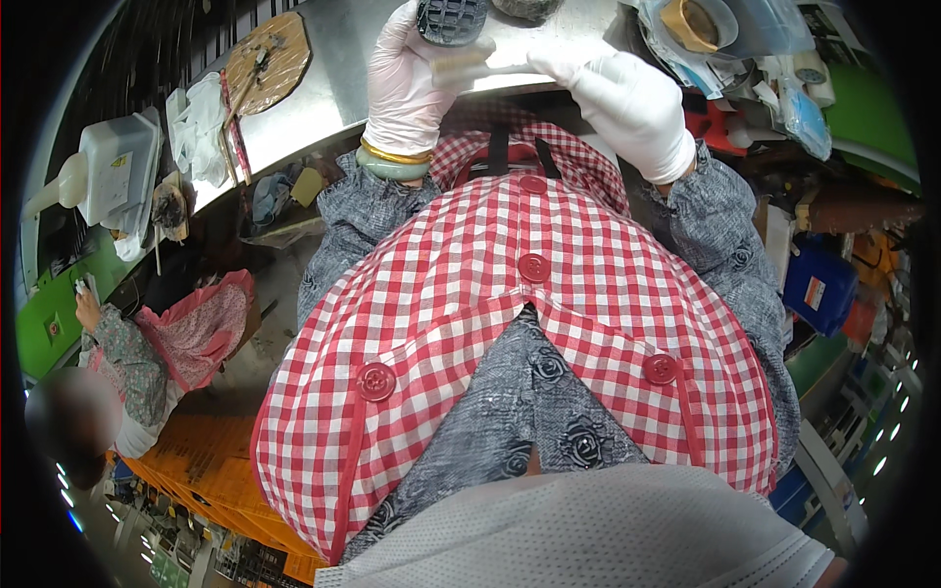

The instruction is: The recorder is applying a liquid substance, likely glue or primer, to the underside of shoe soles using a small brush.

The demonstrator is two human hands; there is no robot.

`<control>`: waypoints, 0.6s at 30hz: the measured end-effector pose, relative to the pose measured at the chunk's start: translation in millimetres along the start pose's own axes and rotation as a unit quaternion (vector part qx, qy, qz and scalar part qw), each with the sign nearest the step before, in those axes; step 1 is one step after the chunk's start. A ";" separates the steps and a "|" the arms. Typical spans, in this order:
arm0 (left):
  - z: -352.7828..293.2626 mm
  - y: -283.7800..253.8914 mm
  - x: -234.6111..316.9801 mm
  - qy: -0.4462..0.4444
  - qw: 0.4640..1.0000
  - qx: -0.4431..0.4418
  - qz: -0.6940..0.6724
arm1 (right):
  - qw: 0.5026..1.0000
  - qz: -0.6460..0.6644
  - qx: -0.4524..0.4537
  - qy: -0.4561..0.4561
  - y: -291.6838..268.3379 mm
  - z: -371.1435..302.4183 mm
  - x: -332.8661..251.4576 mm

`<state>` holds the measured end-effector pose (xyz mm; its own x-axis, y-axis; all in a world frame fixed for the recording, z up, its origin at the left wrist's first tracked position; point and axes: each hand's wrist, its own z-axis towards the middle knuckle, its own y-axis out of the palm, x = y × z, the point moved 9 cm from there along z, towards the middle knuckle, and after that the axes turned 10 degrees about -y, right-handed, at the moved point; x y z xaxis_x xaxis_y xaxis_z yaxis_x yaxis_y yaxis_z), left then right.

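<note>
My left hand [404, 98], in a thin pale glove with bangles at the wrist, is closed around a dark rounded piece [452, 20] with a grid of raised blocks, resembling a shoe sole. The top edge of the view cuts that piece off. In my right hand [632, 106], white-gloved, the fingers pinch the handle of a small brush [505, 70]. Its pale bristles lie close to the left palm, just below the dark piece; whether they touch is unclear. Another dark rounded piece [529, 8] sits between the hands at the top edge.
The metal bench [328, 73] holds a plastic-wrapped round board [270, 61], thin sticks [235, 147] and crumpled white gloves or cloth [203, 127]. At right are a bowl [698, 24], packets [804, 118] and a blue bin [821, 284]. A co-worker [147, 363] is at left.
</note>
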<state>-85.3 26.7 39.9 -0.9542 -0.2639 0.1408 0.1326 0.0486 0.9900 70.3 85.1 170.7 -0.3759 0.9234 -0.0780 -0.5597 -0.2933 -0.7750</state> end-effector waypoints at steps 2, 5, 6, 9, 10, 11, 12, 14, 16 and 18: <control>-3.0 -6.4 11.4 0.032 0.996 0.039 0.074 | 1.000 -0.004 0.011 -0.024 -6.1 0.9 0.4; -0.8 1.4 12.2 0.035 0.995 0.014 0.096 | 0.999 -0.020 0.037 0.003 -16.5 1.1 14.5; 11.3 14.1 3.9 -0.005 0.999 0.013 0.045 | 0.999 -0.042 0.011 0.012 -17.0 3.1 16.7; 5.0 31.3 8.2 -0.007 0.996 -0.045 0.077 | 0.998 -0.025 0.031 -0.038 -23.7 7.7 6.1; -8.5 36.6 14.2 0.020 0.996 -0.012 0.083 | 0.998 0.021 0.057 0.003 -27.4 9.1 8.2; -19.0 37.8 15.7 0.019 0.999 0.019 0.047 | 0.993 0.068 0.082 0.043 -32.8 9.9 9.2; -23.6 46.7 19.7 0.026 0.998 0.005 0.065 | 0.976 0.146 0.145 0.076 -46.1 10.5 15.2; -35.2 60.3 23.9 0.026 0.997 -0.024 0.076 | 0.904 0.271 0.261 0.205 -50.7 1.5 31.4; -55.4 77.3 31.2 0.048 0.996 -0.031 0.071 | 0.842 0.327 0.312 0.296 -43.6 -12.2 42.6; -73.2 99.0 49.1 0.080 0.991 -0.037 0.096 | 0.836 0.298 0.317 0.334 -44.8 -10.5 43.8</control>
<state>-99.4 -52.0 145.7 -0.8554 -0.4066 0.3211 0.3325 0.0445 0.9421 86.7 141.2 195.4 -0.3504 0.4359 -0.8290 -0.7782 -0.6280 -0.0012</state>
